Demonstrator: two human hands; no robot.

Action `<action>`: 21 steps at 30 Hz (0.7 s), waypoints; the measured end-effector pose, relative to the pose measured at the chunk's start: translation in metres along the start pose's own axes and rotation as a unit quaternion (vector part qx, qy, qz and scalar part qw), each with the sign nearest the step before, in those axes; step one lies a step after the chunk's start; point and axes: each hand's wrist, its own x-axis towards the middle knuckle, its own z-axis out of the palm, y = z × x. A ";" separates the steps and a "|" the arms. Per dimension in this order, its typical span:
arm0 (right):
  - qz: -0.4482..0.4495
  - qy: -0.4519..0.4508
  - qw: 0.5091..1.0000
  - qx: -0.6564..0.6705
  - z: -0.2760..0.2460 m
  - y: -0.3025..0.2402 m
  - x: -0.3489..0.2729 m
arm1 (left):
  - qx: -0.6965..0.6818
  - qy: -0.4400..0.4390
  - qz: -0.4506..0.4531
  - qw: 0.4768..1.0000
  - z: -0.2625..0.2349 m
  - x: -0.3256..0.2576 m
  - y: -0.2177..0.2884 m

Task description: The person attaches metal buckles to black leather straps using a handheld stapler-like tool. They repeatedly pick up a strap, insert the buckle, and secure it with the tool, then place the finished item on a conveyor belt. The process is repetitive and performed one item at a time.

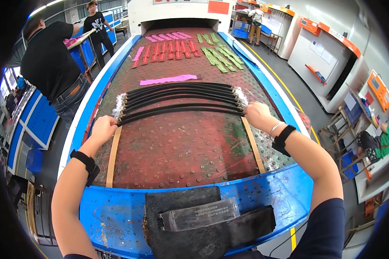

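Note:
A long black strap (181, 111) lies across the dark red conveyor belt (181, 146), nearest of several black straps (181, 93) laid side by side. My left hand (103, 128) pinches its left end and my right hand (257, 115) pinches its right end. The strap ends carry small metal fittings and clear wrapping (119, 105). Both wrists wear black bands. Two tan strips (113, 155) run along the belt under my hands.
Further up the belt lie a pink strap (167, 79), red straps (168, 48) and green straps (222, 56), leading into a white tunnel (177, 13). A clear plastic box (199, 214) rests on black cloth (190, 233) at the blue front edge. A person in black (52, 64) stands left.

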 end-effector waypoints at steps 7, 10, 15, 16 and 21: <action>-0.001 0.016 1.000 0.004 0.011 0.005 0.006 | -0.002 -0.008 -0.007 1.000 0.005 0.003 -0.004; -0.005 0.030 0.999 0.017 0.016 0.006 0.009 | -0.006 -0.005 -0.008 1.000 0.004 0.002 -0.002; 0.034 -0.005 0.999 -0.006 0.031 0.012 0.017 | 0.022 0.006 0.034 0.999 0.008 0.005 -0.011; 0.050 -0.031 0.998 -0.021 0.033 0.011 0.019 | 0.026 0.009 0.042 0.999 0.009 0.007 -0.010; 0.032 0.019 0.999 0.024 0.017 0.001 0.008 | -0.001 0.005 0.018 1.000 0.016 0.011 -0.009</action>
